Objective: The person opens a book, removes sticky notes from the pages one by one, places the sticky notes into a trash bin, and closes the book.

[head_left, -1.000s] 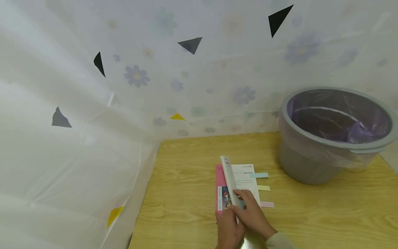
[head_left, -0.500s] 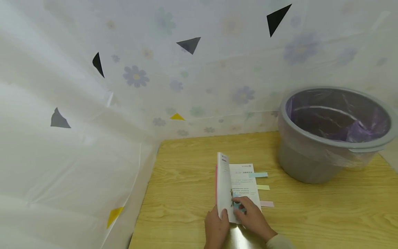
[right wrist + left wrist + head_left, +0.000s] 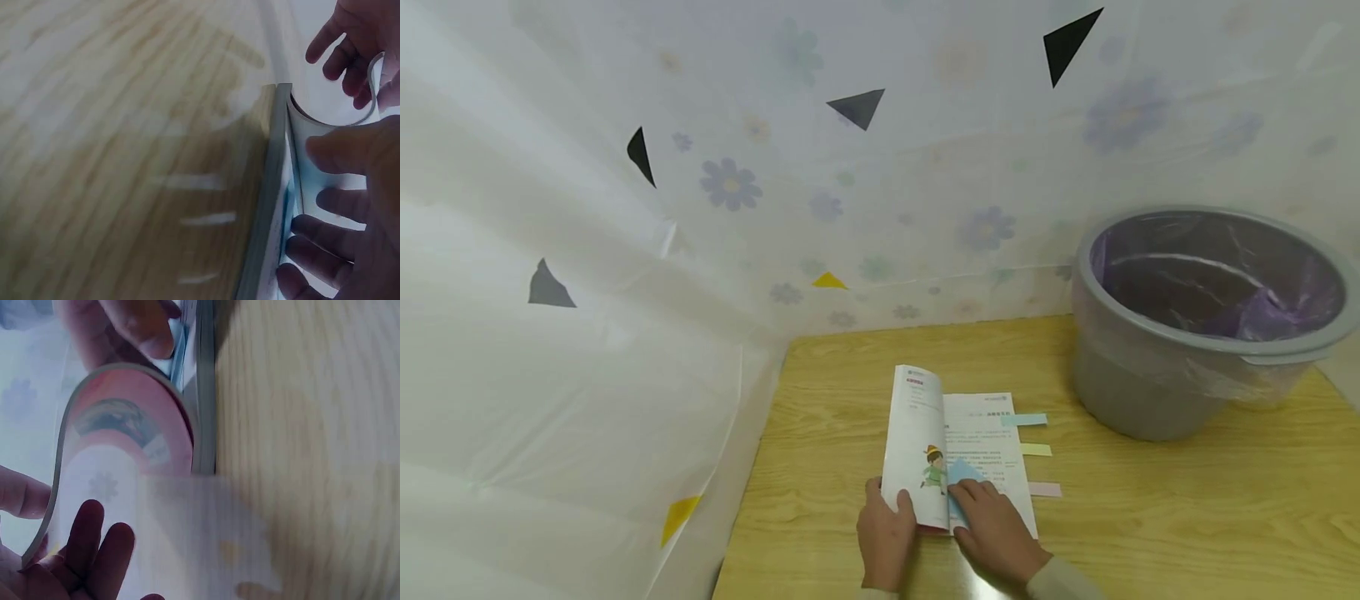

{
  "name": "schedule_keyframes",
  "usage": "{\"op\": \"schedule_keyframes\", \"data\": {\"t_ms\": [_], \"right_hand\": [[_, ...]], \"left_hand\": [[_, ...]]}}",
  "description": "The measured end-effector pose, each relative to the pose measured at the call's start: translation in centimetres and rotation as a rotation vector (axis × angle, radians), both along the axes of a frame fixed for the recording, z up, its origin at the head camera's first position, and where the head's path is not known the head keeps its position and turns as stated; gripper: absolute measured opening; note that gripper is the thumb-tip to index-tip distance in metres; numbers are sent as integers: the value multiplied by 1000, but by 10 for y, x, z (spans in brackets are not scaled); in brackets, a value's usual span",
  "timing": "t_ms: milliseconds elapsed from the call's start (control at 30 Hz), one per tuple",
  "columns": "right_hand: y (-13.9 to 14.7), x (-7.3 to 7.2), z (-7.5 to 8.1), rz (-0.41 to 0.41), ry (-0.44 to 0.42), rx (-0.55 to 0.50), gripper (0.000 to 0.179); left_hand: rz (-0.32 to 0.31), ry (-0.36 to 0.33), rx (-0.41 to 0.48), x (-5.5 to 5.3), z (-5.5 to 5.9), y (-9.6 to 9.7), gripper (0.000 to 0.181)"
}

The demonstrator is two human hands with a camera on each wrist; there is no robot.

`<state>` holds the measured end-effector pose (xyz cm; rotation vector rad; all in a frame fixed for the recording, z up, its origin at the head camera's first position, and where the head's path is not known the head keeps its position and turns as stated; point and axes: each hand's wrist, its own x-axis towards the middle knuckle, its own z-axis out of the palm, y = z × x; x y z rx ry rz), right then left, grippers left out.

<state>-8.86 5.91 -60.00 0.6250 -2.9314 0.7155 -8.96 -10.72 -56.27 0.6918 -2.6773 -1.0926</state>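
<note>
A softcover book with white pages and a pink cover (image 3: 964, 440) lies open on the yellow wood-grain table (image 3: 820, 417), at the lower centre of the head frame. The left hand (image 3: 886, 533) grips its raised, curving left-hand pages between thumb and fingers. The right hand (image 3: 996, 529) rests its loosely spread fingers, thumb apart, on a light-blue pointed piece of paper (image 3: 962, 471) beside the fold. Pale blue, yellow and pink strips (image 3: 1045, 489) jut from the right-hand edge. A grey round plastic tub (image 3: 1135, 392) stands at the right of the frame.
</note>
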Motion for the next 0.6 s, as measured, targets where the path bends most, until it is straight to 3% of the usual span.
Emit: {"op": "schedule_keyframes", "data": {"t_ms": [333, 600], "right_hand": [[-2, 2, 4, 33, 14, 78, 47], [-6, 8, 4, -20, 141, 33, 31]], "left_hand": [[62, 2, 34, -2, -3, -15, 38], [78, -2, 38, 0, -2, -21, 36]]}}
